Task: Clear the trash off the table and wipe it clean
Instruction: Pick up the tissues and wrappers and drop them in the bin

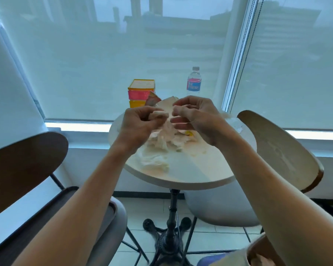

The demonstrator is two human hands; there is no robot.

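**Both hands on tissue above round surface**

Surroundings: round pale surface (190,175) on a black cast pedestal (170,227). At 12 o'clock on it, near the window blind (104,64), a stack of boxes (140,93) in yellow and pink; a water bottle (194,81) stands upright at 1 o'clock, well apart from the boxes. A coloured wrapper (152,99) leans just beside the boxes. One small white scrap (236,124) lies at 3 o'clock near the rim. Chair (23,166) at 9 o'clock, second chair (281,150) at 3 o'clock; both backs crowd the surface edge.

Task item: heap of crumpled tissue (161,144) in the middle of the surface, spreading toward 7 o'clock. Something yellow (188,133) shows within it, identity unclear. The hands hide the heap's upper part.

Hand pose: both forearms reach in from 6 o'clock. Left hand (138,123) has its grip closed, fingers curled round a wad of the tissue. Right hand (196,118) has thumb and fingers pinching another part of the same tissue. The hands sit close together, knuckles facing each other, raised just above the heap.
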